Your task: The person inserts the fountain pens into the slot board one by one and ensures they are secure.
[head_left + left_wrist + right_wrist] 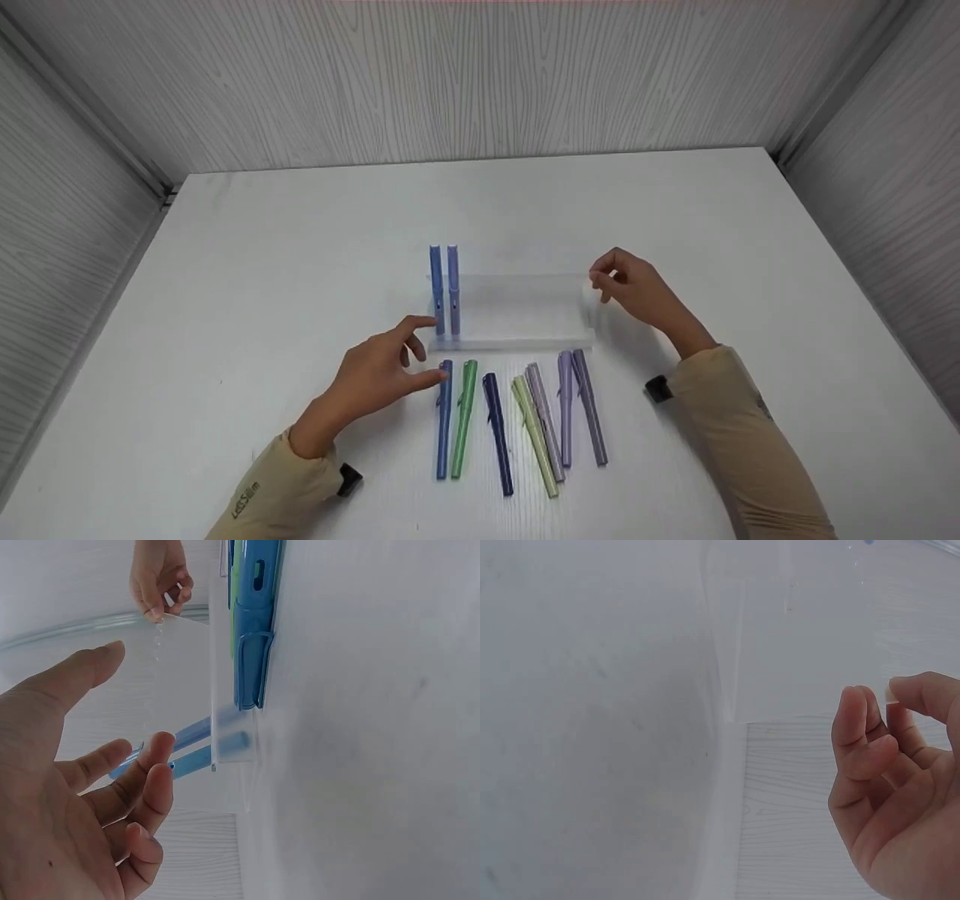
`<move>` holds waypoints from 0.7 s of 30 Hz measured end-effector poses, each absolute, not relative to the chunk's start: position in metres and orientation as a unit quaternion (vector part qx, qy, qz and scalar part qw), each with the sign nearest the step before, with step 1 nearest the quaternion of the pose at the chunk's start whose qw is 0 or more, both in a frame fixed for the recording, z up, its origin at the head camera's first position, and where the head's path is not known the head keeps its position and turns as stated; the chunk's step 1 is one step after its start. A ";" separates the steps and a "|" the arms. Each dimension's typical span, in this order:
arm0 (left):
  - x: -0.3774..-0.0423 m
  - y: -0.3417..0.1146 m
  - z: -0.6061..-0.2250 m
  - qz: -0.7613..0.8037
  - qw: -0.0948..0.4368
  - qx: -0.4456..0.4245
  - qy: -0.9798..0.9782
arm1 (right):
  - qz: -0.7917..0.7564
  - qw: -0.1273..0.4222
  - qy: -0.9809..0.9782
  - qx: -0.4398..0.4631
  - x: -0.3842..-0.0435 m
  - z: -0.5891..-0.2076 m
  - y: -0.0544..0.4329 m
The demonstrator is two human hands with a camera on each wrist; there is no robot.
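A clear plastic pen stand (525, 343) sits mid-table, with a blue pen (436, 270) and a periwinkle pen (453, 271) leaning upright at its left end. My left hand (382, 371) is beside that end, fingers apart and nothing held. Its index fingertip comes right to the blue pen's lower part, and the thumb overlaps the top of a loose blue pen (444, 427) in the head view. At the other end, my right hand (631, 285) pinches the stand's upper right corner between thumb and fingers. The left wrist view also shows the right hand (159, 581) at that corner.
In front of the stand lie several capped pens: green (463, 420), navy (498, 435), yellow-green (535, 436), pale mauve (546, 424), lavender (565, 412) and grey-purple (590, 409). The white table (300, 247) meets wood-grain panels (480, 82) at the back and sides.
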State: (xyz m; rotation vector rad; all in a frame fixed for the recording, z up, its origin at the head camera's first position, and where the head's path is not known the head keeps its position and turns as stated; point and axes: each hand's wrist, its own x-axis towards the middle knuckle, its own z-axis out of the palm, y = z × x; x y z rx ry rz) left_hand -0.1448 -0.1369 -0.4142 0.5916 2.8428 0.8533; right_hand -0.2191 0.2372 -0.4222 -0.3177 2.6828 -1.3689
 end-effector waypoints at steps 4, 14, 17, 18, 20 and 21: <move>-0.140 -0.141 -0.418 0.275 0.086 0.200 0.936 | -0.449 0.053 0.886 -0.107 -0.219 -0.422 0.237; -0.137 -0.142 -0.424 0.274 0.164 0.189 0.928 | -0.447 0.055 0.887 -0.103 -0.219 -0.423 0.235; -0.138 -0.142 -0.425 0.274 0.181 0.196 0.924 | -0.448 0.053 0.886 -0.104 -0.219 -0.422 0.235; -0.139 -0.142 -0.426 0.274 0.186 0.198 0.923 | -0.448 0.053 0.886 -0.104 -0.219 -0.422 0.235; -0.140 -0.142 -0.426 0.273 0.194 0.200 0.921 | -0.450 0.052 0.886 -0.103 -0.218 -0.421 0.235; -0.140 -0.141 -0.426 0.272 0.197 0.202 0.920 | -0.450 0.052 0.886 -0.103 -0.218 -0.421 0.235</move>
